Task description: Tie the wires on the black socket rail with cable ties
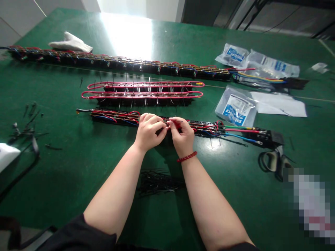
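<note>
Both of my hands work at the middle of a long black strip (pixel 115 116) carrying red and blue wires and brass-coloured rods. My left hand (pixel 151 131) has its fingers bent together, thumb and fingertips meeting over the strip. Close beside it, my right hand (pixel 182 136), with a red bead bracelet (pixel 187 157) on the wrist, pinches at the same spot. What lies between the fingertips is too small to make out. Coloured cables (pixel 242 134) leave the strip's right end. Below my hands lies a pile of thin black cable ties (pixel 157 182).
Behind the strip lie two red-looped black pieces (pixel 146 94) and a longer wired strip (pixel 125 62). Clear plastic bags (pixel 237 108) lie at right, near scissors (pixel 274 162). A white glove (pixel 70 43) rests at the back. Black scraps (pixel 28 130) litter the green table's (pixel 78 167) left.
</note>
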A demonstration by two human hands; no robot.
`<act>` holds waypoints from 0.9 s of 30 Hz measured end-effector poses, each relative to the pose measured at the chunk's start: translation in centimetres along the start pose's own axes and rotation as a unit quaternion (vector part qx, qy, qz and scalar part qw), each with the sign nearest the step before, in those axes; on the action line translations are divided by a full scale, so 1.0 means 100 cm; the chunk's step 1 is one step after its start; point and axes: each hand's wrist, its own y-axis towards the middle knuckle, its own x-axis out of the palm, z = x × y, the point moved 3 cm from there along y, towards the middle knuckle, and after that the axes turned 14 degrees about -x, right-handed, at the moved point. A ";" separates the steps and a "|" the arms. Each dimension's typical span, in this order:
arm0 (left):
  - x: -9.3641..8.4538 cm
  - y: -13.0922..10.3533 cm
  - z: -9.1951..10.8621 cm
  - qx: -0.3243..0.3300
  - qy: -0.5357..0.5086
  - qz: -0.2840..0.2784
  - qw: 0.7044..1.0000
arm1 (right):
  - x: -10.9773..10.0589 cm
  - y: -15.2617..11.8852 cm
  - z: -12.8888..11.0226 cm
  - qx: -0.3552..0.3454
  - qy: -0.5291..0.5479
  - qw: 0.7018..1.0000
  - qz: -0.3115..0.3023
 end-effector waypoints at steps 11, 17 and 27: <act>-0.001 0.001 -0.006 -0.073 0.023 0.018 0.997 | -0.005 -0.002 0.000 -0.011 -0.099 0.994 0.053; 0.000 0.002 -0.009 -0.093 0.033 0.022 0.995 | -0.001 -0.004 0.012 0.018 -0.079 0.996 0.025; 0.008 -0.001 -0.006 -0.047 0.064 -0.073 0.994 | 0.001 -0.003 0.007 0.068 -0.069 0.995 0.001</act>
